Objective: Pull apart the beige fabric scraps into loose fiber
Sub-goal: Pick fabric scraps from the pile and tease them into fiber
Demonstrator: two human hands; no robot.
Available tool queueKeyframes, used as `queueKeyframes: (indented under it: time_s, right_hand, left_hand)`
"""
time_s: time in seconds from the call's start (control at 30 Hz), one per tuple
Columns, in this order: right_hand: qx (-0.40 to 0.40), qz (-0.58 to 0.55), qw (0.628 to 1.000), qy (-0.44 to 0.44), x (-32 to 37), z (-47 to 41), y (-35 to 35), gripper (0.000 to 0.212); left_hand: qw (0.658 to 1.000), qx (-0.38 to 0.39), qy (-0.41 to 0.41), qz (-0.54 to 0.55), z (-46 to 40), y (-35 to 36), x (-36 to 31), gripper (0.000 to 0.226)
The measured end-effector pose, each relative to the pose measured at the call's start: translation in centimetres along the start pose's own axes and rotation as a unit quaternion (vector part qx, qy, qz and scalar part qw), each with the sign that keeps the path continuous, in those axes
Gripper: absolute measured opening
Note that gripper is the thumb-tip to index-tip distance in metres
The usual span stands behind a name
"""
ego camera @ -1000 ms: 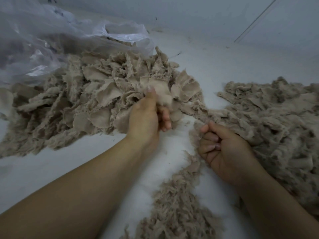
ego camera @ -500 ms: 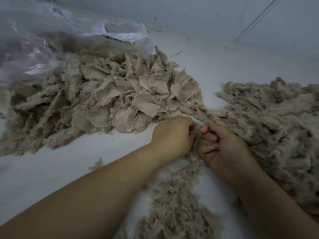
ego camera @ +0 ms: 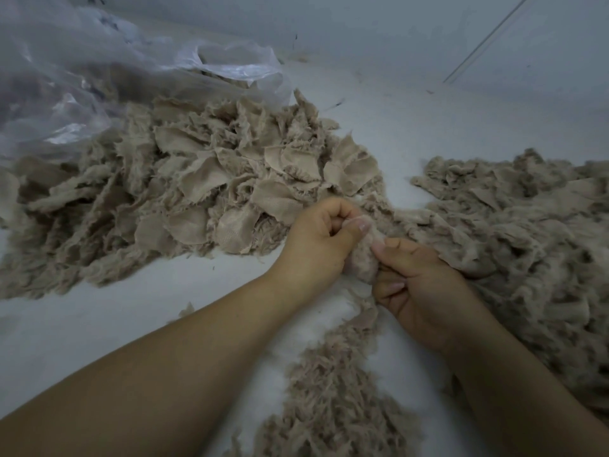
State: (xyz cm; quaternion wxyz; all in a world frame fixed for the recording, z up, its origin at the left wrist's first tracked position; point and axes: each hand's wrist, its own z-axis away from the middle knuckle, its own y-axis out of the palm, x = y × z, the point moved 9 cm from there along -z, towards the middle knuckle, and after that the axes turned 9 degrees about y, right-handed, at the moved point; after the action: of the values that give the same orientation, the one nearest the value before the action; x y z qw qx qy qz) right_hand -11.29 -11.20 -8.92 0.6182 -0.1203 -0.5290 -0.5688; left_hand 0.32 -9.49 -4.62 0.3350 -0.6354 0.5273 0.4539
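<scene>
White surface (ego camera: pixel 99 328) strewn with beige fabric scraps (ego camera: pixel 204 179), pale wall (ego camera: pixel 362 28) behind (plastic bag (ego camera: pixel 82 70) far-left), left hand (ego camera: pixel 316 245) and right hand (ego camera: pixel 425 291) each in pinching grip on one scrap (ego camera: pixel 364 258).

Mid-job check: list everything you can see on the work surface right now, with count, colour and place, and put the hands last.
scrap pile: one heap, beige, left and centre, spilling from the bag.
plastic bag: one, clear, crumpled, far left.
pulled pile: one heap, beige, right side.
loose fiber strip: one trail, beige, near centre, running below the hands.
held scrap: one, beige, between the two hands.
work surface: one, white, under everything.
wall: pale grey, at the back, with a thin diagonal line at upper right.
left hand: one, centre, thumb and fingers pinching the held scrap.
right hand: one, right of centre, grip on the same scrap from the other side.
</scene>
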Motion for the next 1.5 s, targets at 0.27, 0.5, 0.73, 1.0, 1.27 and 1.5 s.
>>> queueKeyframes:
  time_s: [0.27,0.5,0.73,1.0,1.27,1.5]
  right_hand:
    - [-0.02,-0.039,0.999,0.023,-0.2,0.2,-0.2,0.019]
    - [-0.008,-0.056,0.998,0.028,-0.1,0.2,0.2,0.023]
    - [-0.006,-0.049,0.998,0.032,-0.3,0.3,0.2,0.007]
    - [-0.049,-0.056,0.997,0.037,-0.5,0.2,-0.5,0.022]
    - [-0.016,-0.01,1.0,0.016,0.1,0.8,0.7,0.012]
    - [-0.062,-0.061,0.995,0.041,-0.2,0.6,-0.3,0.021]
  left_hand:
    - [0.989,-0.091,0.106,-0.056,0.1,-2.1,-2.0,0.009]
    - [0.941,0.075,0.248,-0.22,1.5,2.2,-4.3,0.01]
    - [0.995,0.017,0.005,-0.099,0.3,0.1,-0.2,0.024]
    - [0.996,-0.008,-0.084,0.01,0.2,-0.6,1.4,0.029]
    - [0.995,0.015,-0.096,0.028,0.6,0.1,1.3,0.024]
    - [0.994,0.008,-0.105,0.044,0.5,-0.3,1.5,0.025]
